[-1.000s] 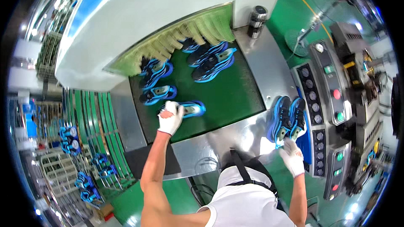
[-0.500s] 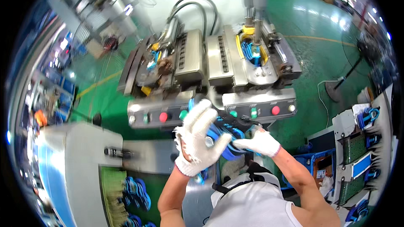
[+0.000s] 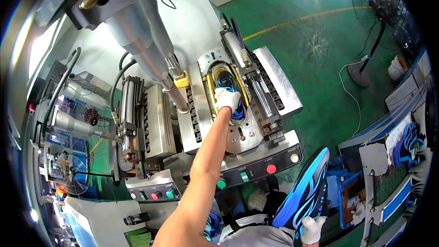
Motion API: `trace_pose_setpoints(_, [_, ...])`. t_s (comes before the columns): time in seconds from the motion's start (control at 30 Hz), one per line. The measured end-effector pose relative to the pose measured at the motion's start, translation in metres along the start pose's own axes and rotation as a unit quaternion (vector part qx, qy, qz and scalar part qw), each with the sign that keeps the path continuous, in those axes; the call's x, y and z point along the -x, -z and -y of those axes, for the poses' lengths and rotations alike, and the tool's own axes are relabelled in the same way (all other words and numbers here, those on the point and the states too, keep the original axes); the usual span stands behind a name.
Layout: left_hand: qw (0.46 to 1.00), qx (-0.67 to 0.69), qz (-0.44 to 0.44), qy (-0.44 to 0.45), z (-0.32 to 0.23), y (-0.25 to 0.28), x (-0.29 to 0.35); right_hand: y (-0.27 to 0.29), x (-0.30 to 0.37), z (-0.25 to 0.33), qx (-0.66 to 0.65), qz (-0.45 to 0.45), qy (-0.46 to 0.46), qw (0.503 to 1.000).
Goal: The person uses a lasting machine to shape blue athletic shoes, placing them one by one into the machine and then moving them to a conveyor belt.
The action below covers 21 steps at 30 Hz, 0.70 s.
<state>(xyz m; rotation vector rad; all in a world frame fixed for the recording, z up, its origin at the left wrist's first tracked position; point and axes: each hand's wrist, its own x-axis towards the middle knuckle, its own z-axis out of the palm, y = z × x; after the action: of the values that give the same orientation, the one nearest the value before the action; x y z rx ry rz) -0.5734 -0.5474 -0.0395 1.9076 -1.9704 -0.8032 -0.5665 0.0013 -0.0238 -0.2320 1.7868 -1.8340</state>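
green factory floor point(image 3: 315, 50) spreads around a metal shoe press point(image 3: 249, 135). nearest, the right hand point(image 3: 312, 229) has its grip clenched on the lower end of one blue-and-black sneaker point(image 3: 302, 194), low beside the white top point(image 3: 251, 236), seemingly kept aside so the other arm has room. past it, the control panel point(image 3: 258, 168) carries one red button point(image 3: 271, 169), one round green button point(image 3: 221, 184), one green switch point(image 3: 244, 176) and one white button point(image 3: 294, 158). farther on, the left hand point(image 3: 227, 99) lies on a second sneaker point(image 3: 224, 80), seated between two yellow strips point(image 3: 212, 90) that probably steady it; whether this grip clasps or merely presses, i cannot tell. well beyond, at upper right, stand one pedestal fan point(image 3: 373, 47) and one bucket point(image 3: 398, 69).
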Motion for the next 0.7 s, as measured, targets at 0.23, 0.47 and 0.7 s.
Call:
trace_pose_setpoints(0.23, [0.97, 0.218, 0.099, -0.039, 0.011, 0.091, 0.015, -0.061, -0.049, 0.05, -0.015, 0.026, 0.008, 1.0])
trace_pose_setpoints(0.47, [0.979, 0.199, 0.039, -0.005, 0.112, 0.204, 0.247, -0.225, -0.21, 0.127, 0.163, 0.239, 0.014, 0.957])
trace_pose_setpoints(0.7, [0.982, 0.118, 0.028, 0.142, 0.293, 0.24, 0.463, -0.449, -0.346, -0.007, 0.595, 0.144, 0.337, 0.715])
